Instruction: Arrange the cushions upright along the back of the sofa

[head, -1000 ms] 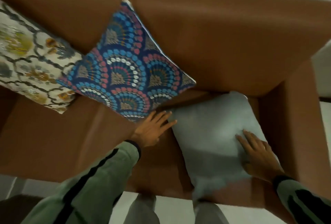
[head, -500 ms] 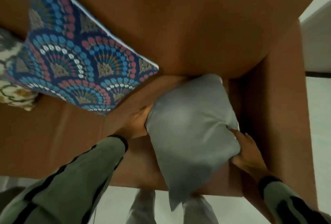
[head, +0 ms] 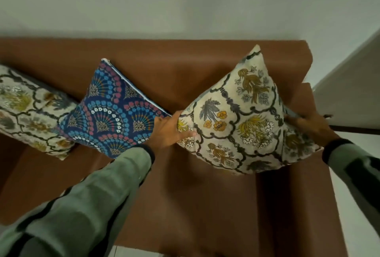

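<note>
Head view: brown sofa (head: 185,75) seen from above and in front; three cushions along its back. Cream floral cushion (head: 244,121) sits at 3 o'clock, standing on a corner, diamond-wise, its top corner leaning on the sofa back near the right armrest (head: 287,205); left hand (head: 170,131) is clamped on its left corner, thumb on the front face, fingers wrapped behind; right hand (head: 308,127) grips the right edge, fingers mostly hidden behind the fabric, so how firmly I cannot tell. Blue fan-pattern cushion (head: 115,112) is at 9 o'clock from the left hand, also tilted onto a corner against the back; its right corner is touching or just beside the left hand. Second cream cushion (head: 26,108) at far 9 o'clock, partly cut off by the frame edge, leaning rather than square.

Judgement: placing step for the right-most cushion, not yet settled. Risks: released on its point, it likely rolls or slumps forward onto the seat, since nothing flat bears on the seat; withdrawing the left hand could drag the blue cushion's corner and tip it; pushing right may wedge the cushion crooked against the armrest; blue cushion probably needs squaring too.
</note>
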`<state>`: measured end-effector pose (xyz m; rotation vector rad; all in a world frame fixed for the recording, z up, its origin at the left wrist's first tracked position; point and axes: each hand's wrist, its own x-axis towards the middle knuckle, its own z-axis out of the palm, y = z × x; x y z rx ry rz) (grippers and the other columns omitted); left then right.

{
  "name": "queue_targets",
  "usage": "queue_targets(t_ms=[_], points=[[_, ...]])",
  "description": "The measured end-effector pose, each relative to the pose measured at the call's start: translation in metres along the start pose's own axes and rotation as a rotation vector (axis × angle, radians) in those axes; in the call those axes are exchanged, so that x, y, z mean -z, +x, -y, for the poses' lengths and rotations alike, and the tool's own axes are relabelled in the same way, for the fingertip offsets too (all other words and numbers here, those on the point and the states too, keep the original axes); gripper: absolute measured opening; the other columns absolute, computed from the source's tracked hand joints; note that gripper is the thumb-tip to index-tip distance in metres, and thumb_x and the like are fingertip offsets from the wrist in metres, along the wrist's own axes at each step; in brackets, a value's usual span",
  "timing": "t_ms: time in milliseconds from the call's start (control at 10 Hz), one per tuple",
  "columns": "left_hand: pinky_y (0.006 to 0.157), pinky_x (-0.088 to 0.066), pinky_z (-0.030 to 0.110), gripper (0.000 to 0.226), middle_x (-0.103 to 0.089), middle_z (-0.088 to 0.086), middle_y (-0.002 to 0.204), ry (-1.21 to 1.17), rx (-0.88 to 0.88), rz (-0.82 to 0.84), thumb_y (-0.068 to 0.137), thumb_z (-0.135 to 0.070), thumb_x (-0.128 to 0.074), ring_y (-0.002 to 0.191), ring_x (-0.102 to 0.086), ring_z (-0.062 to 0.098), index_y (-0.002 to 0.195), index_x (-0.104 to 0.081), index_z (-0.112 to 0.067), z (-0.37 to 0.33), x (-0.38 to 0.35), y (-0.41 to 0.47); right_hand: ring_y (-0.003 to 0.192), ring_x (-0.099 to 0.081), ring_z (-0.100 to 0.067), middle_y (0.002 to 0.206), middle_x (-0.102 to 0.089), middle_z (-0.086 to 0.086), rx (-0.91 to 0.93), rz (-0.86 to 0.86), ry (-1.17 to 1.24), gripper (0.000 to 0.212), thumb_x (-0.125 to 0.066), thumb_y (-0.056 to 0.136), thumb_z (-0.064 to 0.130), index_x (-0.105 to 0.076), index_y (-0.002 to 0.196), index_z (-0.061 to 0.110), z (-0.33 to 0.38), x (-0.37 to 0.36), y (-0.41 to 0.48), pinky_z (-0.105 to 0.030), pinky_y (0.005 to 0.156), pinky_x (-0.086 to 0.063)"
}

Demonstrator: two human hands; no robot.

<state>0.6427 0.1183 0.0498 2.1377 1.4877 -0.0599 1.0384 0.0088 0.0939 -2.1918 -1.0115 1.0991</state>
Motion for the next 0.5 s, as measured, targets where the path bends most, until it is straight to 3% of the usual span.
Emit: queue_targets(t_ms=[100,200,300,400,500], points=[[0.103,-0.027,0.05,0.088,-0.066,0.003,0.126,0.183,0.071,0.003,0.078,-0.081,-0.051,0.122,-0.055,0.027,0.146,-0.034,-0.027,0.001,-0.016,0.017,0.099,-0.062,-0.038,0.113,-0.068,-0.022,0.004,0.01,-0.315,0.05,-0.052,0.094,0.049,-0.067,0.112,0.006,-0.002,-0.015,0.018,-0.048,0.091,-0.05],[0.109,-0.024,0.055,0.078,-0.05,0.01,0.144,0.341,0.099,-0.001,0.089,-0.06,-0.054,0.134,-0.042,0.031,0.153,-0.025,-0.025,0.001,-0.031,0.019,0.098,-0.06,-0.04,0.108,-0.068,-0.025,0.053,-0.098,-0.497,0.054,-0.041,0.098,0.049,-0.065,0.11,0.003,-0.003,-0.035,0.019,-0.053,0.094,-0.046],[0.11,-0.025,0.055,0.069,-0.039,0.008,0.153,0.387,-0.009,-0.11,0.096,-0.041,-0.052,0.139,-0.034,0.029,0.156,-0.022,-0.024,0.003,-0.016,-0.003,0.103,-0.056,-0.045,0.115,-0.059,-0.03,0.074,-0.369,-0.676,0.047,-0.046,0.096,0.037,-0.051,0.121,-0.003,0.008,-0.053,0.003,-0.056,0.095,-0.042],[0.113,-0.023,0.056,0.067,-0.028,0.006,0.161,0.458,-0.075,-0.221,0.098,-0.043,-0.046,0.146,-0.026,0.027,0.157,-0.019,-0.024,0.021,0.03,-0.029,0.085,-0.05,-0.036,0.097,-0.056,-0.028,0.28,-0.658,-0.649,0.017,-0.047,0.094,0.012,-0.049,0.103,-0.002,0.052,-0.08,-0.021,-0.048,0.08,-0.038],[0.114,-0.024,0.056,0.069,-0.028,0.007,0.162,0.534,-0.056,-0.461,0.099,-0.049,-0.046,0.147,-0.026,0.027,0.158,-0.021,-0.022,0.042,0.091,-0.067,0.083,-0.05,-0.031,0.093,-0.056,-0.021,0.659,-0.707,-0.621,0.026,-0.04,0.098,0.026,-0.053,0.103,0.003,0.132,-0.114,-0.048,-0.044,0.077,-0.037]])
